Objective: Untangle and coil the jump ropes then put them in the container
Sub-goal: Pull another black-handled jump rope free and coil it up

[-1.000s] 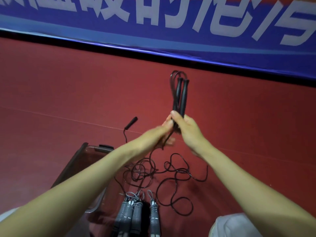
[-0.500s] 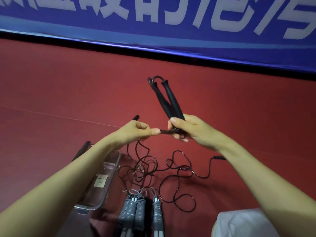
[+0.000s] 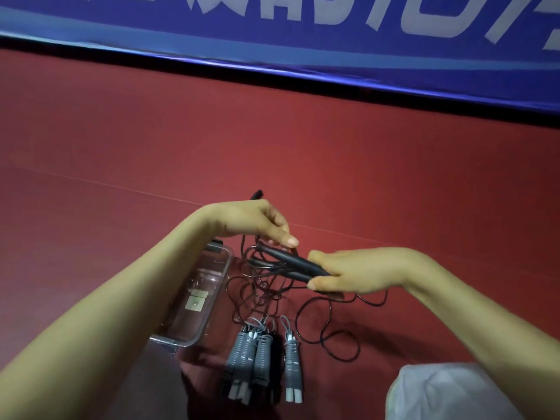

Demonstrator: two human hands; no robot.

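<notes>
Low over the near stretch of the red floor (image 3: pixel 121 131), the right hand (image 3: pixel 363 274) grips a pair of black handles (image 3: pixel 291 263) by one end, thumb on top and fingers curled beneath, so that they lie almost level and point left. The left hand (image 3: pixel 251 221) meets them from the other side and pinches their far tips between thumb and fingertips, right where the cord leaves them. From there the black rope (image 3: pixel 260 286) drops into a loose tangle on the floor directly beneath both hands, with open loops spilling toward the right. A further black handle (image 3: pixel 257 194) pokes out beyond the left hand. The clear container (image 3: pixel 222 268) sits on the floor just left of the tangle, partly under the left forearm, and looks to have no rope in it. By its near right corner lie the grey ropes (image 3: pixel 263 350), already wound tight into bundles; they may rest on a clear lid, though the glare makes that hard to tell. Further out, a blue banner (image 3: pixel 272 40) runs along the floor's far edge. As I judge it, the grey ropes are coiled but not yet stowed, while the black rope has only its handles gathered, and its cord is left to free and wind. Compared with half a second ago, the handles have swung from near upright down to level, and both hands have sunk closer to the tangle.
</notes>
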